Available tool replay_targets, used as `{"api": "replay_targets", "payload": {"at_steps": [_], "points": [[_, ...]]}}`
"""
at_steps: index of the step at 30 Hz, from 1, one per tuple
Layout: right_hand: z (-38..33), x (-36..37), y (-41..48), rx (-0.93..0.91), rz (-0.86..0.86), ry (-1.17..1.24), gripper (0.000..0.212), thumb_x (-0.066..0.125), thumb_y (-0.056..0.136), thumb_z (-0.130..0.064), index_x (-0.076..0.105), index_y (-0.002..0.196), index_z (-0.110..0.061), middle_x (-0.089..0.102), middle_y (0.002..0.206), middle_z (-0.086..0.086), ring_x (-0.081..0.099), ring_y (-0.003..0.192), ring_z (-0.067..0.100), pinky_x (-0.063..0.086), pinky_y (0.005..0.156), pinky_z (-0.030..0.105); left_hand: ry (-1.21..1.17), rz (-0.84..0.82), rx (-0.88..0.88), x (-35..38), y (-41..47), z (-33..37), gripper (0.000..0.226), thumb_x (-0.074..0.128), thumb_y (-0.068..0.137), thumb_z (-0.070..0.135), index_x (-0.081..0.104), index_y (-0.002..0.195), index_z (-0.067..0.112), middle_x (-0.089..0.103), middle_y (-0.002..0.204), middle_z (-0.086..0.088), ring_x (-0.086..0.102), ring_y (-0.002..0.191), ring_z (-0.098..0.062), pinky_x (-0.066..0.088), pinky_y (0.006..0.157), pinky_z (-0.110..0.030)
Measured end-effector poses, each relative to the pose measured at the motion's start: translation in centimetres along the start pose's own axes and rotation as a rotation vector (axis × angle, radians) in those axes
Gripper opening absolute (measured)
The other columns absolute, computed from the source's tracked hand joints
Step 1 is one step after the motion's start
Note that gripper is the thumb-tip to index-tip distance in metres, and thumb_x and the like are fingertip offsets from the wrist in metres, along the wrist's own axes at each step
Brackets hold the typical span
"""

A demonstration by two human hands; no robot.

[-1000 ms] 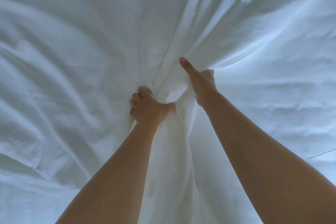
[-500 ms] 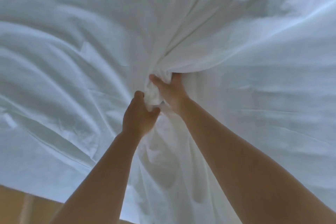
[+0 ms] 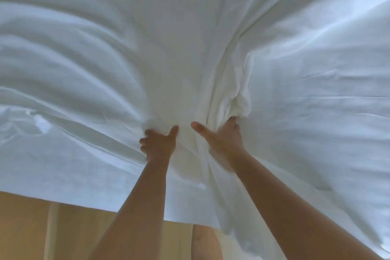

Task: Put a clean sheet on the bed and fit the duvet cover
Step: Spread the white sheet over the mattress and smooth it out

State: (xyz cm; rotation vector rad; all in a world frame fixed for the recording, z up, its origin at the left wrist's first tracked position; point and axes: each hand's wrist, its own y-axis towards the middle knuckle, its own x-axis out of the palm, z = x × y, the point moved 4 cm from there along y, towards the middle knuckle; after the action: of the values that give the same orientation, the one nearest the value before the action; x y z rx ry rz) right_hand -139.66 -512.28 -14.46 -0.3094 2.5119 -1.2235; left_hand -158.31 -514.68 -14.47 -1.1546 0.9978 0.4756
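Note:
A large white sheet (image 3: 190, 38) billows across nearly the whole view, spread out and rippled in front of me. My left hand (image 3: 158, 143) grips a bunch of the cloth at lower centre, fingers curled and thumb up. Just to its right, my right hand (image 3: 223, 139) holds a gathered fold of the same sheet, thumb stretched out to the left, fingers buried in the fabric. Both forearms reach up from the bottom of the frame. The bed itself is hidden behind the sheet.
Below the sheet's lower edge a tan wooden floor (image 3: 42, 228) shows at bottom left. My bare leg (image 3: 205, 243) is visible under the hem between the arms.
The sheet has risen and billowed outward, its lower edge lifting to uncover more floor. My hands have moved slightly apart, the right thumb now spread to the left.

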Motion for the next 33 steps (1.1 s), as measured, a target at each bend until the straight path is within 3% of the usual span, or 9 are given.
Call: {"api": "replay_targets", "payload": {"at_steps": [3, 9, 14, 16, 18, 23, 27, 30, 33], "points": [[-1.0, 3.4, 0.9, 0.006, 0.107, -0.033, 0.13, 0.073, 0.06, -0.067, -0.002, 0.149, -0.01, 0.024, 0.151, 0.01, 0.033, 0.135, 0.029, 0.033, 0.109, 0.043, 0.044, -0.097, 0.328, 0.4, 2.5, 0.3, 0.016, 0.045, 0.097, 0.026, 0.046, 0.092, 0.01, 0.056, 0.096, -0.014, 0.056, 0.102, -0.035, 0.041, 0.078, -0.036], [-5.5, 11.4, 3.4, 0.021, 0.316, -0.016, 0.096, 0.074, 0.072, -0.041, 0.023, 0.145, -0.004, 0.051, 0.134, 0.007, 0.049, 0.123, 0.028, 0.041, 0.101, 0.034, 0.219, 0.024, 0.591, -7.7, 10.2, -6.5, 0.029, 0.039, 0.093, 0.021, 0.034, 0.066, 0.013, 0.042, 0.063, -0.004, 0.045, 0.068, -0.028, 0.029, 0.058, -0.033], [-10.9, 23.7, 3.9, -0.04, 0.167, -0.197, 0.091, 0.055, 0.09, -0.038, 0.0, 0.145, 0.01, 0.029, 0.149, 0.016, 0.031, 0.136, 0.028, 0.026, 0.11, 0.031, -0.022, 0.049, 0.452, -14.4, 17.0, -13.1, 0.024, 0.046, 0.091, 0.02, 0.047, 0.07, 0.01, 0.051, 0.067, -0.007, 0.051, 0.073, -0.031, 0.034, 0.058, -0.033], [-11.1, 24.7, 3.3, -0.044, 0.187, -0.206, 0.108, 0.064, 0.08, -0.053, 0.0, 0.147, 0.005, 0.018, 0.153, 0.013, 0.025, 0.14, 0.027, 0.024, 0.111, 0.034, -0.259, -0.006, 0.341, -14.4, 18.5, -14.5, 0.028, 0.052, 0.092, 0.026, 0.059, 0.097, 0.0, 0.061, 0.094, -0.019, 0.057, 0.091, -0.037, 0.046, 0.073, -0.039], [-10.0, 22.8, 1.8, -0.076, 0.266, -0.391, 0.12, 0.059, 0.066, -0.075, 0.006, 0.149, -0.005, 0.017, 0.155, 0.009, 0.019, 0.141, 0.028, 0.017, 0.113, 0.042, -0.496, -0.023, 0.079, -13.8, 19.1, -16.1, 0.05, 0.057, 0.091, 0.033, 0.046, 0.128, 0.001, 0.05, 0.127, -0.02, 0.053, 0.111, -0.035, 0.045, 0.089, -0.039], [-5.7, 21.0, -1.9, -0.114, 0.076, -0.858, 0.138, 0.038, 0.042, -0.096, 0.006, 0.15, -0.015, 0.03, 0.149, 0.011, 0.03, 0.136, 0.03, 0.021, 0.109, 0.049, -0.985, -0.312, -0.16, -10.1, 17.0, -14.2, 0.054, 0.066, 0.086, 0.033, 0.049, 0.128, 0.003, 0.059, 0.125, -0.011, 0.06, 0.103, -0.022, 0.049, 0.084, -0.032], [-7.0, 23.4, -1.4, -0.111, -0.001, -0.523, 0.125, 0.061, 0.041, -0.087, 0.026, 0.144, -0.024, 0.048, 0.136, -0.003, 0.048, 0.124, 0.021, 0.042, 0.102, 0.044, -0.918, -0.643, -0.168, -8.7, 12.9, -11.3, 0.049, 0.064, 0.085, 0.047, 0.062, 0.118, 0.011, 0.068, 0.107, -0.006, 0.065, 0.099, -0.025, 0.053, 0.087, -0.041], [-8.4, 26.1, -0.9, -0.019, -0.056, -0.17, 0.111, 0.065, 0.038, -0.084, 0.047, 0.131, -0.025, 0.062, 0.122, -0.007, 0.058, 0.114, 0.018, 0.045, 0.1, 0.041, -0.929, -0.6, -0.117, -10.5, 13.8, -12.8, 0.035, 0.066, 0.085, 0.041, 0.067, 0.105, 0.013, 0.072, 0.09, -0.003, 0.069, 0.081, -0.02, 0.056, 0.061, -0.027], [-9.3, 29.7, -1.2, 0.126, -0.054, 0.038, 0.099, 0.067, 0.037, -0.082, 0.063, 0.113, -0.019, 0.07, 0.103, -0.004, 0.065, 0.1, 0.022, 0.048, 0.096, 0.039, -0.842, -0.424, -0.037, -13.8, 15.8, -16.2, 0.023, 0.07, 0.081, 0.037, 0.066, 0.09, 0.016, 0.072, 0.079, 0.004, 0.068, 0.07, -0.01, 0.051, 0.055, -0.021]]}}
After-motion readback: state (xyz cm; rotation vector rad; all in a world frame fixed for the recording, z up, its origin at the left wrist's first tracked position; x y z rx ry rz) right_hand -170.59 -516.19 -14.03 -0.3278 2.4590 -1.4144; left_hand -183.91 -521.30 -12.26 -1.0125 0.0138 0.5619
